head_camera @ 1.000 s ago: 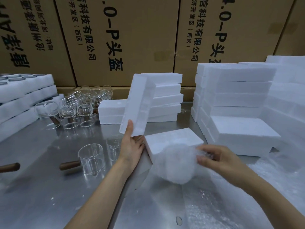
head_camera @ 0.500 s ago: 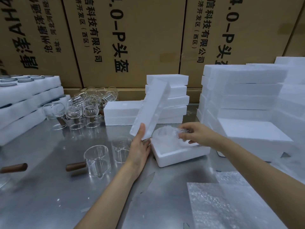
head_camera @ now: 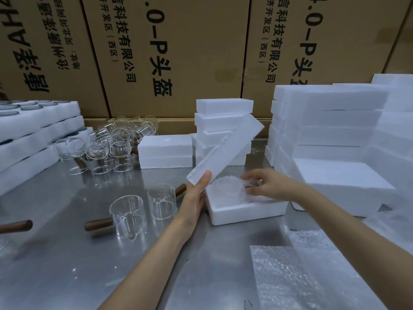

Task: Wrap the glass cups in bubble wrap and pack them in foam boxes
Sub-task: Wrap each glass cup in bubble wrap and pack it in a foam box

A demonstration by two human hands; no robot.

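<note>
An open white foam box (head_camera: 243, 212) sits mid-table. Inside it lies a bubble-wrapped glass cup (head_camera: 226, 189). My right hand (head_camera: 266, 184) grips the wrapped cup's handle end inside the box. My left hand (head_camera: 196, 193) holds the foam lid (head_camera: 225, 151), tilted up above the box's left edge. Two bare glass cups with wooden handles (head_camera: 128, 217) (head_camera: 162, 201) stand left of the box. A bubble wrap sheet (head_camera: 312, 274) lies at the near right.
Stacks of foam boxes stand behind (head_camera: 223, 121) and at the right (head_camera: 330, 130). A low foam box pair (head_camera: 165, 151) sits beside a cluster of glass cups (head_camera: 107, 146). Foam trays (head_camera: 33, 130) line the left. Cardboard cartons (head_camera: 167, 52) form the back wall.
My right hand carried the wrapped cup from near the table front into the open foam box. My left hand tipped the lid further over toward the box.
</note>
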